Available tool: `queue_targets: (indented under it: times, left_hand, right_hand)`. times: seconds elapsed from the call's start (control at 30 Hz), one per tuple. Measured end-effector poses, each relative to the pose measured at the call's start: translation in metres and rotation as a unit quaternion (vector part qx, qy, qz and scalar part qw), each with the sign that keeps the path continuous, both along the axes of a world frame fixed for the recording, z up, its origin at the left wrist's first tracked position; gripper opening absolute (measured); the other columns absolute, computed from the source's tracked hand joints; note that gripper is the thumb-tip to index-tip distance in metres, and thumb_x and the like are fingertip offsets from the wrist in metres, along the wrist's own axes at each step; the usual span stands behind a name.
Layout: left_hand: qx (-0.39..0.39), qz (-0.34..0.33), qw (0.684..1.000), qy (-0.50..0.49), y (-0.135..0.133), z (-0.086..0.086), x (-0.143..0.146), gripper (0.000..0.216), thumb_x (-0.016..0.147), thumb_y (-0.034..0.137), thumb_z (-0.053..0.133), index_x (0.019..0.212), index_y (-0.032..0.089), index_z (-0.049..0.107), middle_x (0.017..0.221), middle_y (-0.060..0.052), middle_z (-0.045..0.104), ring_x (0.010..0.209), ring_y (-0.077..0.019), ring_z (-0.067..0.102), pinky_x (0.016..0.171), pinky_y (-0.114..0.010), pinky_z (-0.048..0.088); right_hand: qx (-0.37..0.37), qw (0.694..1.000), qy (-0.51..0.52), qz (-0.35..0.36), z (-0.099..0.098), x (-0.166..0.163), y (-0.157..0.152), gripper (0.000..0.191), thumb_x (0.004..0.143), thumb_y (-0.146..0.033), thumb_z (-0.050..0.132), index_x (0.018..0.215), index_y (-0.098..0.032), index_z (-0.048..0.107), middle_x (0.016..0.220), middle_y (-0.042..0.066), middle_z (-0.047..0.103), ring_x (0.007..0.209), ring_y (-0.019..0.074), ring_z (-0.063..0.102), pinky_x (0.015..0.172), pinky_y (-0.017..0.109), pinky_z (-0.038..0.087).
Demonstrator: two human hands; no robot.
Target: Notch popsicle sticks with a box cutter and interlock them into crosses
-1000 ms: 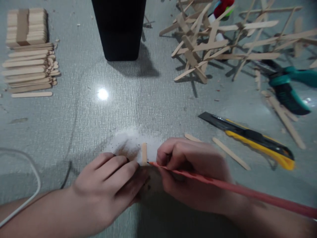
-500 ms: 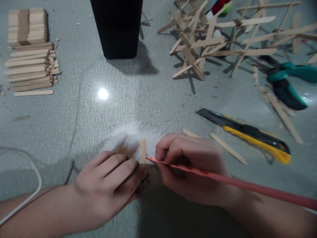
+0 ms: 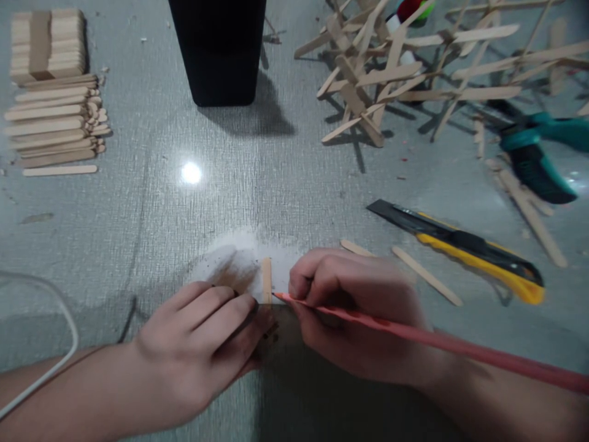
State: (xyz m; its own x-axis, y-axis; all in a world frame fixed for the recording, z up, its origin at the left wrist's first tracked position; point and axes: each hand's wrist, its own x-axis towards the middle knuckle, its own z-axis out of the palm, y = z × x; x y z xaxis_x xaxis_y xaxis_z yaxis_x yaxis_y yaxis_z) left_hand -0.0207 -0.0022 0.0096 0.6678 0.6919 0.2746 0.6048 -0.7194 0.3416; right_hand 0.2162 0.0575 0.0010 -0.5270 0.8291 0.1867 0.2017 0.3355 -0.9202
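Observation:
A short wooden stick stands upright-pointing on the grey table near its front edge. My left hand has its fingers curled and pressed on the stick's lower end, pinning it down. My right hand is closed round a long red pencil. The pencil's tip touches the stick's right edge, just beside my left fingertips. A pale whitish patch on the table lies under the stick.
A yellow and black utility knife lies right of my hands, with loose sticks near it. Stacked sticks sit far left, a black container at the back, a stick framework and teal pliers at right. A white cable curves at left.
Both hands and the pencil stay almost still against the stick. Only the view has shifted slightly.

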Motion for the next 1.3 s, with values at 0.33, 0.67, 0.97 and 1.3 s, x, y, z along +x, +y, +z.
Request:
queue_targets:
  times: [0.33, 0.67, 0.97, 1.3]
  left_hand:
    - [-0.005, -0.003, 1.0, 0.001, 0.0004, 0.0013, -0.0014, 0.02, 0.102, 0.022, 0.071, 0.117, 0.01, 0.076, 0.111, -0.008, 0.075, 0.096, -0.0216, 0.069, 0.088, -0.038, 0.058]
    - [-0.014, -0.004, 1.0, 0.0, 0.0002, 0.0017, -0.0016, 0.019, 0.102, 0.022, 0.071, 0.117, 0.011, 0.076, 0.112, -0.008, 0.075, 0.097, -0.0218, 0.069, 0.089, -0.038, 0.057]
    - [-0.018, -0.007, 1.0, -0.003, 0.0006, 0.0018, -0.002, 0.021, 0.102, 0.023, 0.072, 0.118, 0.01, 0.076, 0.11, -0.007, 0.075, 0.098, -0.0223, 0.068, 0.088, -0.04, 0.055]
    - [-0.02, -0.01, 1.0, 0.005, 0.0001, 0.0, -0.001, 0.019, 0.103, 0.022, 0.07, 0.117, 0.011, 0.077, 0.106, -0.005, 0.076, 0.096, -0.0234, 0.066, 0.085, -0.042, 0.053]
  right_hand:
    - [-0.004, 1.0, -0.003, 0.011, 0.0014, 0.0011, -0.0013, 0.029, 0.079, -0.001, 0.062, 0.076, -0.025, 0.045, 0.072, -0.003, 0.064, 0.059, 0.0098, 0.059, 0.051, 0.023, 0.044]
    - [-0.033, 0.999, -0.01, 0.018, 0.0041, 0.0003, -0.0057, 0.028, 0.077, -0.002, 0.061, 0.076, -0.024, 0.044, 0.072, -0.004, 0.062, 0.057, 0.0084, 0.056, 0.05, 0.02, 0.042]
    - [-0.027, 0.999, -0.022, 0.023, 0.005, 0.0004, -0.005, 0.03, 0.075, -0.001, 0.061, 0.075, -0.025, 0.043, 0.072, -0.004, 0.062, 0.056, 0.0086, 0.056, 0.05, 0.02, 0.041]
    - [-0.016, 0.999, -0.021, 0.023, 0.005, -0.0012, -0.0052, 0.028, 0.076, -0.002, 0.059, 0.076, -0.024, 0.042, 0.07, -0.005, 0.061, 0.056, 0.0081, 0.056, 0.052, 0.02, 0.04]
